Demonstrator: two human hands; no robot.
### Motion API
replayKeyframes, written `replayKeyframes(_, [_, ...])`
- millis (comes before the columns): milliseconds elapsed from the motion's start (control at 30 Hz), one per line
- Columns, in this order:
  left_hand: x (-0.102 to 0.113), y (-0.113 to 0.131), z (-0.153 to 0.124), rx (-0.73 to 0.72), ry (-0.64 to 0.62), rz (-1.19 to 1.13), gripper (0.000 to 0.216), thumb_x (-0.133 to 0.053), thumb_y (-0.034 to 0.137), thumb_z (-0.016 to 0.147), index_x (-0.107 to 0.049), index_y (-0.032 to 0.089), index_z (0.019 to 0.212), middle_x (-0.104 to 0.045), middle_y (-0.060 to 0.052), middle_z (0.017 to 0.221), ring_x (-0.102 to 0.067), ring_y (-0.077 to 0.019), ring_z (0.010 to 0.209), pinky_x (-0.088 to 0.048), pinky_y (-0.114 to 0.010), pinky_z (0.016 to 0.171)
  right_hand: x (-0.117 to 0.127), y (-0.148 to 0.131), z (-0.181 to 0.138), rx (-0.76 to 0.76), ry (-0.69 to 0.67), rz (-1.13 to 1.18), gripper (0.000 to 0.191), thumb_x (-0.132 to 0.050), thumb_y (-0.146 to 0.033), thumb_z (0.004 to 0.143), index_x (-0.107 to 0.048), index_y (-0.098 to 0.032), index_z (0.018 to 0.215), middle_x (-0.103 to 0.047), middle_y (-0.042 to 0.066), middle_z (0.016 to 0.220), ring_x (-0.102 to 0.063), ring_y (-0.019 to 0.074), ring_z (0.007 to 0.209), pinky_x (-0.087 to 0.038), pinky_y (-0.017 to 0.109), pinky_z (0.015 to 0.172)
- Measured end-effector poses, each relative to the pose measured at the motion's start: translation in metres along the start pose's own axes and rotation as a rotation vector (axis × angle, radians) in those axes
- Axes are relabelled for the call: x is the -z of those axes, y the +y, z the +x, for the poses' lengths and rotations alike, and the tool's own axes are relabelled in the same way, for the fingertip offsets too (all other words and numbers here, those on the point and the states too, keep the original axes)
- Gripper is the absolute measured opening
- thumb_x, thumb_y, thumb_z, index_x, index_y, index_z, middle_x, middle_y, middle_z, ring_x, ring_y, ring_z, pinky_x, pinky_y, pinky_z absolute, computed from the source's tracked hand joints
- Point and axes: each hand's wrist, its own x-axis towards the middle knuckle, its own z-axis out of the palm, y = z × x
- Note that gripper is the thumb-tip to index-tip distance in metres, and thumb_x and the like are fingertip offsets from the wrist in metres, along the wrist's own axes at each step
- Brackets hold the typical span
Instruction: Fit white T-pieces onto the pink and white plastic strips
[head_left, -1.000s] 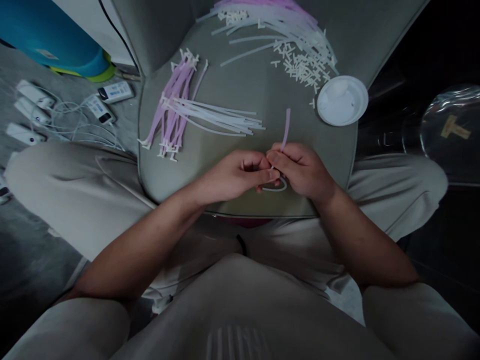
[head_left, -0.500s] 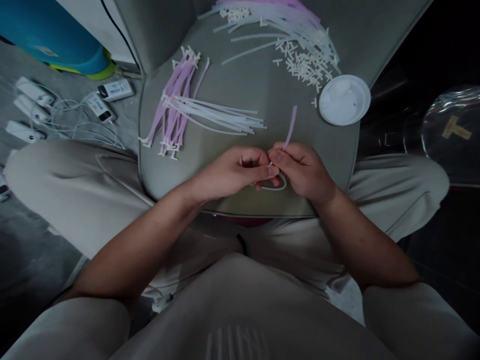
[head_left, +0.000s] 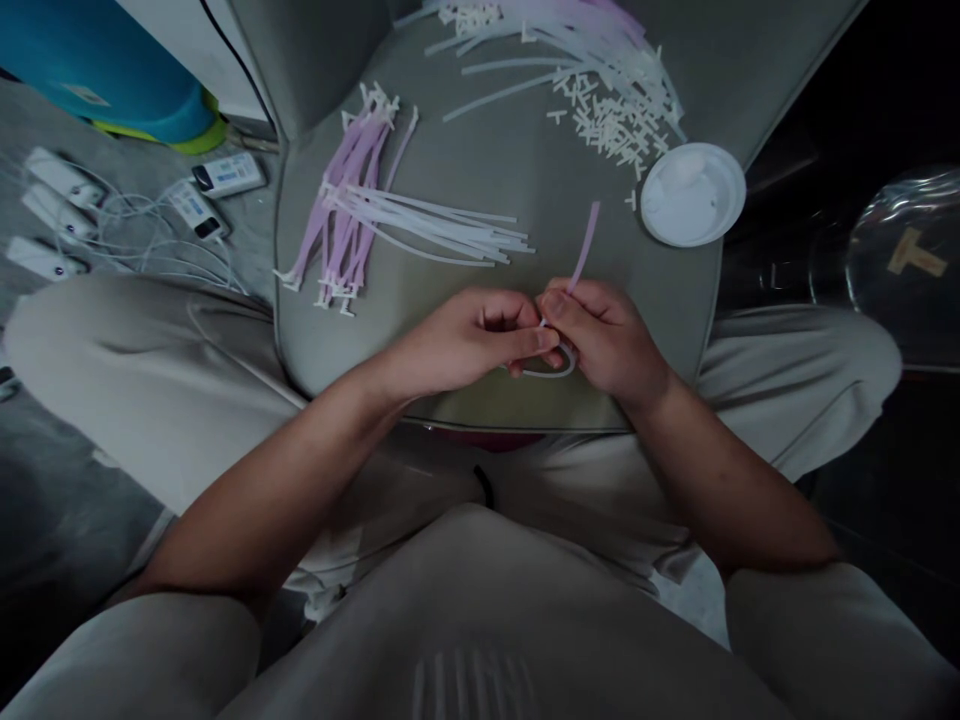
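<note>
Both hands meet over the near edge of a grey seat cushion [head_left: 480, 170]. My right hand [head_left: 611, 340] pinches a thin pink tube [head_left: 585, 245] that sticks up and away from its fingers. My left hand [head_left: 465, 345] is closed, thumb and forefinger pressed to the same spot, on a small part too hidden to name. Below the fingers a pale loop of tube [head_left: 551, 368] curls on the cushion.
A bundle of pink and white tubes with T-shaped ends [head_left: 360, 215] lies on the cushion's left. Loose tubes and small white connectors [head_left: 600, 110] spread at the back. A white round lid [head_left: 694, 193] sits right. White devices with cables [head_left: 112, 215] lie on the floor left.
The pink tube's free end has swung a little to the right. Both hands have stayed together at the same spot.
</note>
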Motion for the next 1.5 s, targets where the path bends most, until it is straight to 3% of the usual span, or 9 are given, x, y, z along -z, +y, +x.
replayKeyframes(833, [0.0020, -0.0054, 0.0013, 0.002, 0.000, 0.047, 0.042, -0.080, 0.052, 0.078, -0.063, 0.014, 0.070, -0.075, -0.005, 0.078, -0.059, -0.0079, 0.063, -0.046, -0.020, 0.055, 0.0017, 0.0047, 0.0003, -0.019, 0.039, -0.068, 0.046, -0.063, -0.054, 0.092, -0.052, -0.019, 0.065, -0.047, -0.008, 0.053, -0.042, 0.0037, 0.046, -0.036, 0.018, 0.045])
replayKeyframes(1167, [0.0025, -0.0029, 0.0002, 0.032, -0.018, 0.021, 0.040, -0.080, 0.050, 0.078, -0.063, 0.014, 0.070, -0.074, -0.005, 0.080, -0.058, -0.0076, 0.062, -0.046, -0.021, 0.056, 0.0030, 0.0049, 0.0008, -0.034, -0.006, -0.021, 0.048, -0.065, -0.059, 0.089, -0.053, -0.019, 0.065, -0.049, -0.007, 0.051, -0.041, 0.0040, 0.045, -0.036, 0.017, 0.043])
replayKeyframes(1500, [0.0011, 0.0033, -0.0010, 0.029, -0.012, 0.055, 0.040, -0.080, 0.048, 0.078, -0.062, 0.015, 0.067, -0.065, 0.000, 0.068, -0.054, -0.0076, 0.058, -0.046, -0.021, 0.056, 0.0018, 0.0071, 0.0003, 0.016, -0.027, 0.031, 0.047, -0.063, -0.055, 0.092, -0.055, -0.018, 0.064, -0.050, -0.007, 0.051, -0.039, 0.0030, 0.044, -0.034, 0.015, 0.042])
